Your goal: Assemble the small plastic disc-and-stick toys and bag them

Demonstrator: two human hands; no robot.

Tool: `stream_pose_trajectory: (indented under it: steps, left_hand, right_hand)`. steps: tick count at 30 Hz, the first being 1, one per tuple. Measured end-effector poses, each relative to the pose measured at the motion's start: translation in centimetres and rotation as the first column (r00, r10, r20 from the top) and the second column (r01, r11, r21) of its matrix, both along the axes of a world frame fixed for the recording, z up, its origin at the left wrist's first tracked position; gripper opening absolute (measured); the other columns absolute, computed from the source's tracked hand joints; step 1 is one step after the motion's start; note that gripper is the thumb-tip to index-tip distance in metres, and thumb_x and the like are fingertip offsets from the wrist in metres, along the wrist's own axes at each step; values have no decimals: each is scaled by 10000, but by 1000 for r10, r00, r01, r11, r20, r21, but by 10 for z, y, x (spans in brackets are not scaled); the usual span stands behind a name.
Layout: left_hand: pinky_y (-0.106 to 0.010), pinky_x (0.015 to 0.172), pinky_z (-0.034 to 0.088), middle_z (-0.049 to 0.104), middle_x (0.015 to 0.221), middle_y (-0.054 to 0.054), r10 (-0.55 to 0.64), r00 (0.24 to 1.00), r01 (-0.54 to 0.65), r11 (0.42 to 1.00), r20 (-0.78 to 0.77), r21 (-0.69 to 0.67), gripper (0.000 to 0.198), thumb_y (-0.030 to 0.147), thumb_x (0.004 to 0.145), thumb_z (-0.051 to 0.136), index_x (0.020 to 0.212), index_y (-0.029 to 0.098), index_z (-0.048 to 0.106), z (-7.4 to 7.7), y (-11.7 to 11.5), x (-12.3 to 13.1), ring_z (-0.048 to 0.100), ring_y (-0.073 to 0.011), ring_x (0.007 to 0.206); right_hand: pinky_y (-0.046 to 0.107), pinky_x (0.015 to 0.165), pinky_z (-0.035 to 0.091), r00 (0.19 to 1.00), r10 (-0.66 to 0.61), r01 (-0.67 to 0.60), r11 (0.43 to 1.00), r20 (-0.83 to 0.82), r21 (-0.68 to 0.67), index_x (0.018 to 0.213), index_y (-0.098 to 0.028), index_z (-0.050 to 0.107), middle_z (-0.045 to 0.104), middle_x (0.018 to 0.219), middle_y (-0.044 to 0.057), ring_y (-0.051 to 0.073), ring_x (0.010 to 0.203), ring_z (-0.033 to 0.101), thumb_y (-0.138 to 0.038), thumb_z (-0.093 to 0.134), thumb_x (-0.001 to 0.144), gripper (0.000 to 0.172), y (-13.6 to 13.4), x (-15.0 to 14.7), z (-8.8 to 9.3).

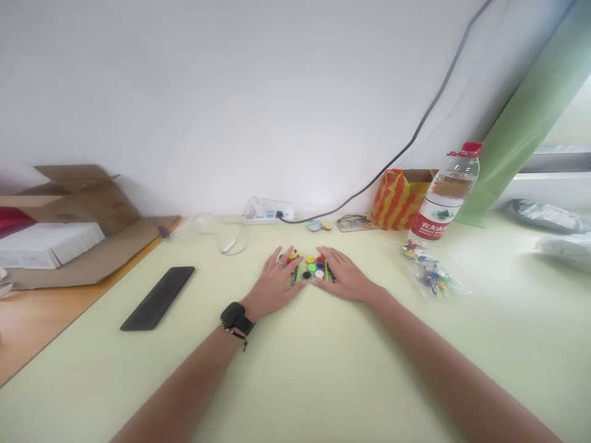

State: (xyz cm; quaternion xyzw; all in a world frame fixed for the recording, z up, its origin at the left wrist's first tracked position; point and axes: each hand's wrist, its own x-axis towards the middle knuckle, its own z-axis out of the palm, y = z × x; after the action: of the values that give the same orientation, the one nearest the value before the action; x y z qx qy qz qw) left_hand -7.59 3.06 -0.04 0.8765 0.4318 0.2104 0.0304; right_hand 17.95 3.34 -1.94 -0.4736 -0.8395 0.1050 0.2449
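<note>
Two bare hands lie palm down on the pale green desk (295, 381), one at each side of a group of small round coloured pieces (313, 267); clock bearings are taken from that group, with 12 towards the wall. Left hand (276, 280), at 9 o'clock: grip slack and wide, fingers extended, thumb spread apart. Its thumb tip is just beside the black piece (307, 275), at 7 o'clock in the group, and a thin stick-like item (296, 274) lies between thumb and fingers. Right hand (347, 277), at 3 o'clock: grip likewise wide, fingers forward, thumb tip just beside the white piece (319, 274) at 5 o'clock; green and dark slender items (327, 271) lie at its inner edge. Neither grip is seen to clasp anything; finger pressure on the slender items cannot be determined. Round pieces sit in the gap between the two grips. Beyond the right hand, at 3 o'clock, lies a clear bag of small coloured parts (436, 280); an upright water bottle (434, 218) stands between 2 and 3. A black case (157, 299) lies well apart, between 8 and 9. A power strip (265, 213) is between 10 and 11.
</note>
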Motion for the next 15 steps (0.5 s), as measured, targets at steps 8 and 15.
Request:
stream_pose_trajectory:
  steps: [8,15]
  left_hand:
    - [-556,1119,407,644,1331,-95,-122,992,125,986,-28,110,382,360,981,570,1339,233,614,8,-19,22,466,-340,1326]
    - [-519,1096,460,669,1238,-91,-208,978,207,978,23,29,328,267,990,554,1313,243,608,11,-21,24,581,-273,1203]
  right_hand:
    - [504,1194,376,999,-34,37,997,-35,62,1590,-269,289,438,1584,118,299,1462,406,-593,566,950,769,-35,33,-3]
    - [505,1100,475,996,89,-87,992,-17,90,1354,-290,609,625,1388,102,295,1304,565,-432,600,973,407,-42,41,2]
